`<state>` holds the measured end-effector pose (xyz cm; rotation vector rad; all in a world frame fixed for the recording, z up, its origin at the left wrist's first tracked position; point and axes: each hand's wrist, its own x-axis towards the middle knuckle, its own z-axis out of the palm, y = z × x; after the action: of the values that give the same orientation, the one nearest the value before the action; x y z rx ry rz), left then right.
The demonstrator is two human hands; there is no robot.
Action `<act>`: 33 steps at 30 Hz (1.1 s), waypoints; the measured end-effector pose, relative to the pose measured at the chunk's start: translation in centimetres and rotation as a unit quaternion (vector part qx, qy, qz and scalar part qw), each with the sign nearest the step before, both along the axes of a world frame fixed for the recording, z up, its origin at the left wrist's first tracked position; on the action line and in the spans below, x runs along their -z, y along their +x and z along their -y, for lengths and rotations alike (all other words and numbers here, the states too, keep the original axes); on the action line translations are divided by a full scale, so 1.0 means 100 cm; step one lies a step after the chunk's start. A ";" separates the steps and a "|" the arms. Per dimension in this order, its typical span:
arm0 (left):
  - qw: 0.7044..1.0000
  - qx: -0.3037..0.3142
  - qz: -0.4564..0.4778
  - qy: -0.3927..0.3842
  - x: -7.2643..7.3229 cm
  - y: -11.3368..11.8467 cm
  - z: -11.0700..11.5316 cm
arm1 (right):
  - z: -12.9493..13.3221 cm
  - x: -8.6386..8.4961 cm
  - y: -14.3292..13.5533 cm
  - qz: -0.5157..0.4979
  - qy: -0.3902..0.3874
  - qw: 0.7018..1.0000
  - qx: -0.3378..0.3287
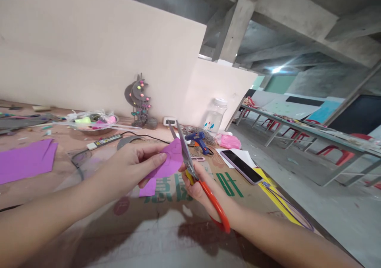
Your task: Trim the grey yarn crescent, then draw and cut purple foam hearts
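At centre frame, the left hand (131,160) pinches purple paper (171,160) and the right hand (205,190) grips spread scissors (192,172), so neat cutting likely wants the paper turned, not the scissors.

serves as table (61,172), topped with cardboard (253,192); carries a glue gun (200,140), with bottle (214,118) behind it, yellow sheet (273,195) right of it, bowl (97,132) and purple sheet (26,160) left of it.
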<state>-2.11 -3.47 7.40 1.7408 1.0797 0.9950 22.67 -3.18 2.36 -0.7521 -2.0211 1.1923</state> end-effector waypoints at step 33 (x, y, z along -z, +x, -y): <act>0.998 -0.021 -0.041 0.050 -0.006 -0.003 -0.006 | -0.008 0.008 0.002 -0.037 -0.036 0.999 -0.006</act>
<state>-2.41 -2.91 7.96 1.8592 1.1406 1.0268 22.90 -2.34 1.51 -0.7205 -1.9336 1.2879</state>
